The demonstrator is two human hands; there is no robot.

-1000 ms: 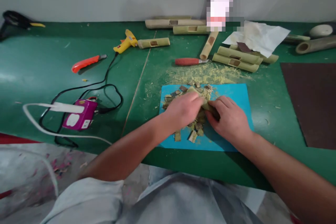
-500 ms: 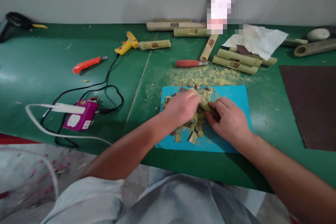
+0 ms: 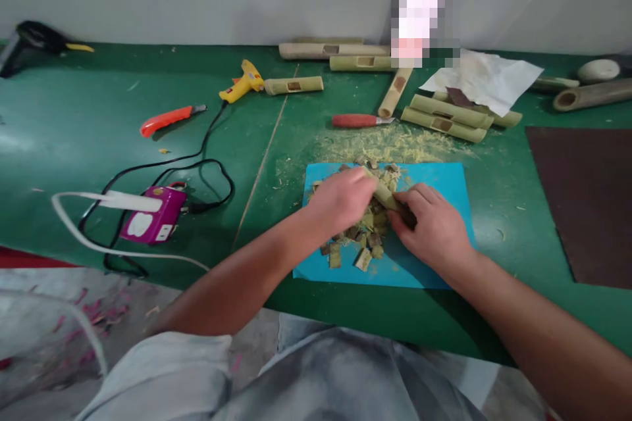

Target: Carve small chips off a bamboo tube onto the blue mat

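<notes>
A short bamboo tube [image 3: 384, 195] slants between my hands above a blue sheet [image 3: 434, 270]. My right hand [image 3: 434, 220] grips its lower right end, thumb and fingers round it. At its upper left end is my left hand [image 3: 345, 197], fingers curled closed; what lies inside them is hidden. Under and around my left hand, bamboo chips [image 3: 364, 258] are heaped on the sheet. Behind the sheet, fine shavings [image 3: 405, 143] are scattered on the green table [image 3: 261, 247], near a red-handled knife [image 3: 356, 120].
Several notched bamboo tubes [image 3: 444, 123] lie at the back, some beneath white paper [image 3: 494, 82]. On the left are a yellow glue gun [image 3: 243, 84], an orange cutter [image 3: 168, 120] and a purple power block [image 3: 154, 214] with cables. A dark sheet [image 3: 587, 204] lies at right.
The view has shifted very slightly. Both hands stay on or at the tube in nearly the same place, with no clear movement of the chips.
</notes>
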